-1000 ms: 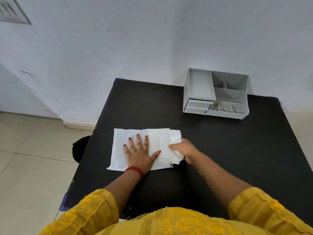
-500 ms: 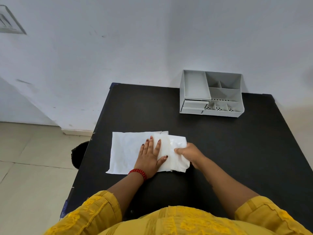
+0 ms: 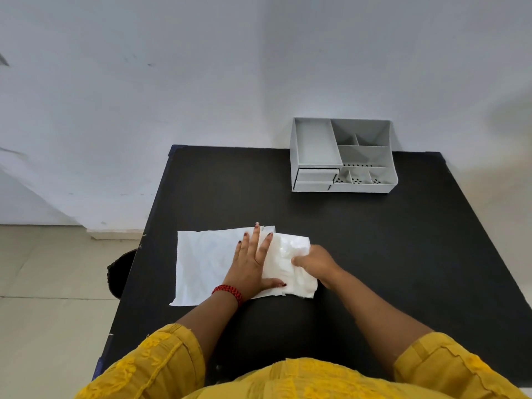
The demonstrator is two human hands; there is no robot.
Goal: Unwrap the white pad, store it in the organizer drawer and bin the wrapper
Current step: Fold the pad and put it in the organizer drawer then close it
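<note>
Pressing flat, the left hand point(image 3: 250, 263) pinned the wrapper point(image 3: 201, 263), fingers spread. The right hand point(image 3: 312, 262) pinched the white pad point(image 3: 283, 254) just beside it

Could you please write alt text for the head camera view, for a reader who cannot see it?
A person's left hand presses flat on a white pad on a black table, while the right hand grips its folded right end. A grey organizer stands at the table's far edge by the wall.
</note>
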